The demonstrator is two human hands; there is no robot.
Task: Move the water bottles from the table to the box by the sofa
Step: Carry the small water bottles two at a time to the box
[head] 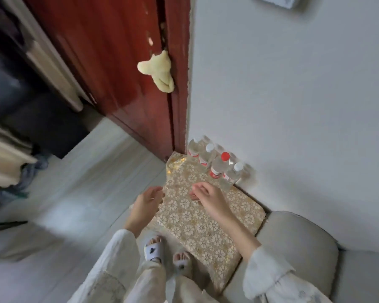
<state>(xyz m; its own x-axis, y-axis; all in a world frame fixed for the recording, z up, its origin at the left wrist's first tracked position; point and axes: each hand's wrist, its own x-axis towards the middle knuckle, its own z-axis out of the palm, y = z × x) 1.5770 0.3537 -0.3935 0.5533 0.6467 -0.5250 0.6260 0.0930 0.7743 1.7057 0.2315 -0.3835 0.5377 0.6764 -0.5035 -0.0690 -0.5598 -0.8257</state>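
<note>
Both hands are out over the table (pixel 197 224) and neither one is holding a thing. The left hand (pixel 148 203) hangs at the table's 9 o'clock edge, palm turned inward, fingers (pixel 157 190) loosely spread and gently curled, open, touching nothing that I can make out. The right hand (pixel 208 199) hovers above the gold flowered cloth near the middle of the table, knuckles up, fingers (pixel 195 194) curled down and half closed but with nothing between them; whether the fingertips brush the cloth, I cannot tell.

Now the bottles (pixel 214 162). They stand upright in a row along the far edge of the table, up at 12 to 1 o'clock from the right hand, pressed close to the white wall (pixel 293 95). I count four clearly: three with white caps and one with a red cap (pixel 225 156), that red one third along from the door side. All are clear with red labels low down. The picture is smeared with motion, so there are ghostly doubles behind them and I would not swear to any more than four.

At 10 o'clock a dark red door (pixel 109 62) has a yellow cloth (pixel 160 72) bunched at its edge. A grey sofa arm (pixel 298 243) sits at 4 o'clock, right against the table. Two slippers (pixel 154 249) down below, one on each foot.
</note>
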